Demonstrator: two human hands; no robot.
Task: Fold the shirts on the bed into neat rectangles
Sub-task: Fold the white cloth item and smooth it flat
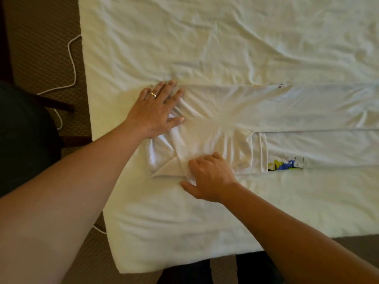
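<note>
Shirt (235,111) lies half-folded on bed (205,37): left hand (158,109) presses flat, right hand (207,175) pinches sleeve; final folds remain.

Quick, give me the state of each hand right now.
Left hand: open, fingers spread flat, pressing on the white shirt.
Right hand: closed, pinching a fold of the shirt.

shirt (235,111) on bed (184,37), cord (71,56) on floor left of bed

Left hand (158,111) presses white shirt (225,124); right hand (209,177) pinches its fold.
</note>
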